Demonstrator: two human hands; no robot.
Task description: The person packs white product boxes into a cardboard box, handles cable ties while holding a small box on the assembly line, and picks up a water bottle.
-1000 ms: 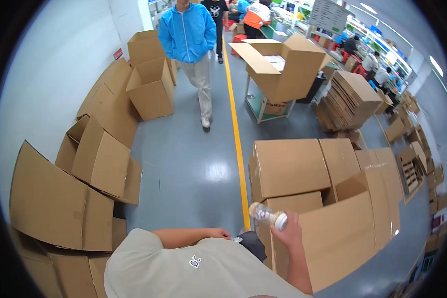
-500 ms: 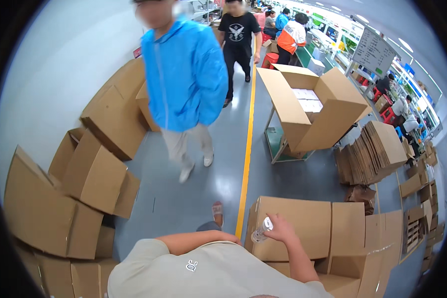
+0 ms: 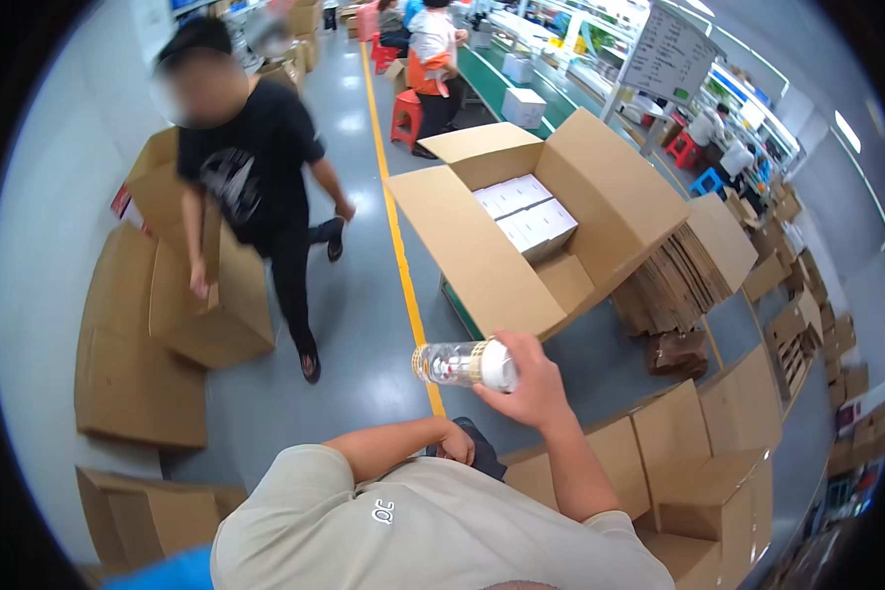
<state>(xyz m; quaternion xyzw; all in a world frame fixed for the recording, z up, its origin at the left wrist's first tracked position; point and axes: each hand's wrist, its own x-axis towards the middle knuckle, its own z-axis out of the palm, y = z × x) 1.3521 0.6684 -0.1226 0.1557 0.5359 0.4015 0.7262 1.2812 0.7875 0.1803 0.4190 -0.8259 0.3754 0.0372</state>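
My right hand [image 3: 529, 385] is closed round the white-lidded end of a clear drinking bottle [image 3: 450, 364]. The bottle lies sideways in the air, its see-through body pointing left and a gold-patterned band below the lid. Beyond it stands a large open carton [image 3: 482, 256] with white boxes [image 3: 526, 211] inside; the bottle is nearer to me than the carton. Close to my body, my left hand [image 3: 454, 444] hangs with its fingers curled in, beside my dark trouser leg [image 3: 477, 444]. Nothing shows in that hand.
A person in black [image 3: 251, 177] walks along the left side. Brown cartons [image 3: 138, 344] line the left wall. A yellow floor line [image 3: 391, 216] runs ahead. Flattened cardboard [image 3: 674, 280] is stacked at the right, with open cartons [image 3: 610, 457] nearer. Workers sit along a green bench [image 3: 487, 84].
My right hand has raised the bottle up and forward, turning it sideways. The open carton is closer. The person in blue has passed to my lower left; the one in black has come nearer.
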